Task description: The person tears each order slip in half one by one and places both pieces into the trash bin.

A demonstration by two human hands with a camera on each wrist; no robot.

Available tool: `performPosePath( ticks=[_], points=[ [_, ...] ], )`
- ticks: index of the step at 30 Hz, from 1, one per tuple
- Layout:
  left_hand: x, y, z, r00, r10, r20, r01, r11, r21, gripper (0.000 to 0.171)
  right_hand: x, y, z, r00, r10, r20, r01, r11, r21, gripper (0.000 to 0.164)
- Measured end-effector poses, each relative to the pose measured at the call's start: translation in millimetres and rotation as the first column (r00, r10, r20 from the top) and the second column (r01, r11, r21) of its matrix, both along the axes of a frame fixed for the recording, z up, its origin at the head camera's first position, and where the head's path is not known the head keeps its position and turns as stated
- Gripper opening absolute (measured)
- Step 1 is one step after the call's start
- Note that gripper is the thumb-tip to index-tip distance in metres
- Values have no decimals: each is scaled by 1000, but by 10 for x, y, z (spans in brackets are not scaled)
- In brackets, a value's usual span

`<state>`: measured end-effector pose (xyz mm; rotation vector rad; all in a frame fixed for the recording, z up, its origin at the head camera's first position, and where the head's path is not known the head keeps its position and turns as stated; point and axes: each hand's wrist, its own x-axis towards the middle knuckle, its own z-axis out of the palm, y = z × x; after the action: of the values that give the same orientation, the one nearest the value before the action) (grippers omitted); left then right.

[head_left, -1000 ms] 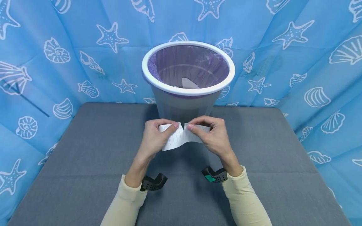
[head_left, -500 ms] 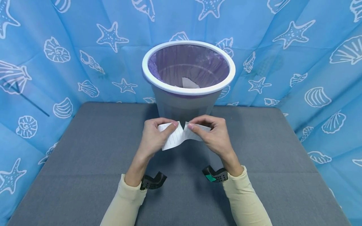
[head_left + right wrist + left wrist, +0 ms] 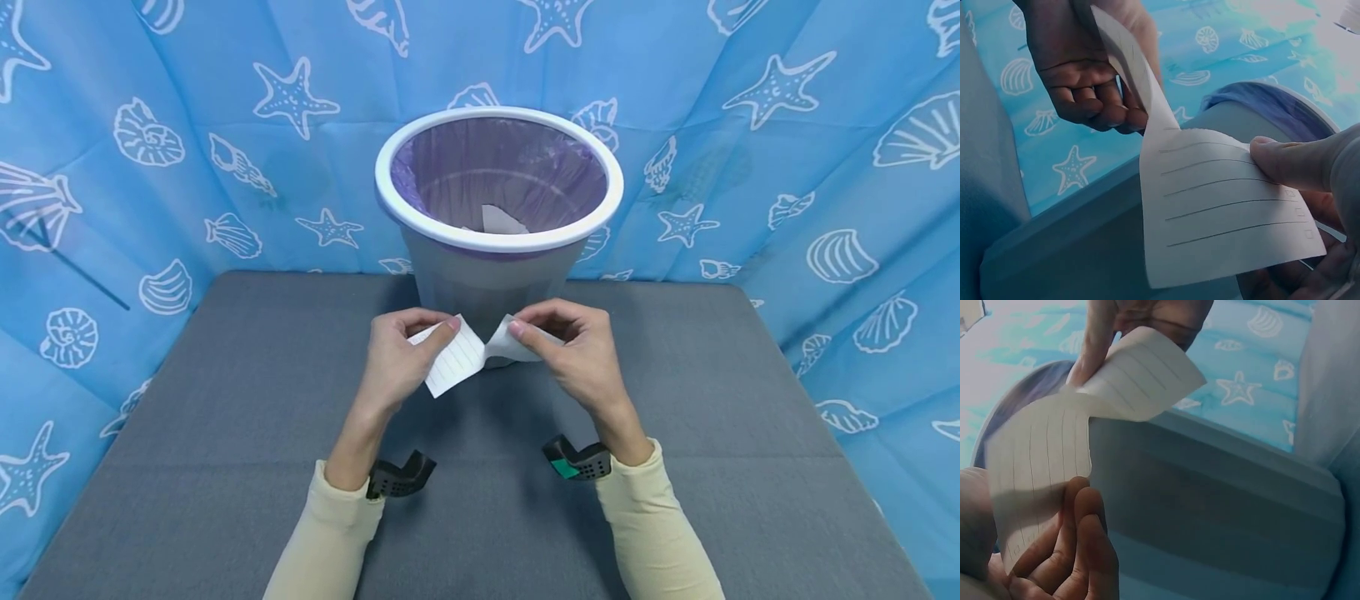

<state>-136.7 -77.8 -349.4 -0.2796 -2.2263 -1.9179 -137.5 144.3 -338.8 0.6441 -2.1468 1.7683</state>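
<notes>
A small sheet of lined white paper [image 3: 459, 360] is stretched between both hands, in front of the trash can. A tear runs down from its top edge, and the two halves still join near the bottom in the wrist views. My left hand [image 3: 397, 354] pinches the left half between thumb and fingers. The right half is pinched by my right hand [image 3: 573, 350], its thumb on the near face. From the right wrist, printed lines show on the paper [image 3: 1222, 206], which twists at the join. The left wrist view also has the paper [image 3: 1041, 462] bent at the tear.
Just beyond the hands stands a grey trash can [image 3: 487, 279] with a white rim and a purple liner [image 3: 450, 179]. White paper scraps [image 3: 501, 220] lie inside it. Grey cloth covers the table [image 3: 262, 400]. A blue curtain [image 3: 247, 92] with shells and starfish hangs behind and at both sides.
The hands have drawn slightly apart, the left to the left and the right to the right. The gap in the paper has widened into a deeper V, and the right half has twisted.
</notes>
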Motion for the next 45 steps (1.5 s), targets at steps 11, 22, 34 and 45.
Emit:
performPosePath(
  ticks=[11, 22, 34, 45],
  points=[
    [-48, -109, -49, 997, 67, -37, -67, 998, 1, 16, -3, 61, 22, 1000, -7, -25, 7, 1000, -23, 7],
    [-88, -234, -63, 988, 141, -66, -142, 990, 0, 17, -19, 128, 50, 999, -48, -13, 48, 998, -37, 7],
    [-49, -347, -8, 979, 186, -81, -186, 982, 8, 19, 2, 235, 91, 995, -95, 3, 95, 994, -59, 9],
    [-41, -614, 186, 966, 232, -110, -226, 972, 64, 23, -50, 526, 261, 992, -115, -42, 105, 974, -201, 12]
  ],
)
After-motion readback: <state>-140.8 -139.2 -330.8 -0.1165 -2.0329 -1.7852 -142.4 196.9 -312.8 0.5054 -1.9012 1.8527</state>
